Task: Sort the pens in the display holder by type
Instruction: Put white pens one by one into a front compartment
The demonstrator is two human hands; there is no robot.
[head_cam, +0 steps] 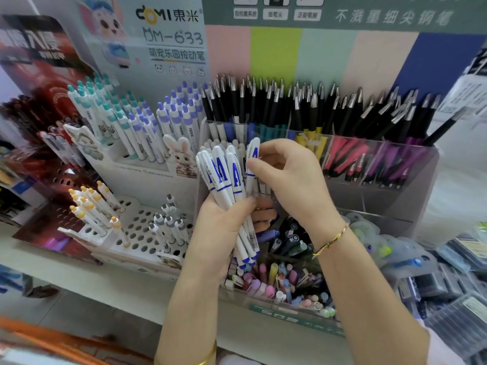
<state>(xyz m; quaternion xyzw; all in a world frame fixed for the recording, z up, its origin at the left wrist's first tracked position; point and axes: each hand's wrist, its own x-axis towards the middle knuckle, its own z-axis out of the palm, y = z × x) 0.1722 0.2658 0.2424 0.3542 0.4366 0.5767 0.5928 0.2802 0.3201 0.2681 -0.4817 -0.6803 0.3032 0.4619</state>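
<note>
This looks like the gathering step. The left hand (224,222) is wrapped round a bundle of white pens (224,175) with blue caps, held upright just in front of the left end of the clear display holder (390,206). The right hand (287,180) pinches one matching pen (253,156) near its cap, against the bundle's right side. Next, I judge, that pen needs tucking in with the bundle. More of its kind may then be picked from the mixed pens (284,283) in the near compartment.

Glossy white plastic pens (224,185); clear acrylic holder (395,164)
</note>
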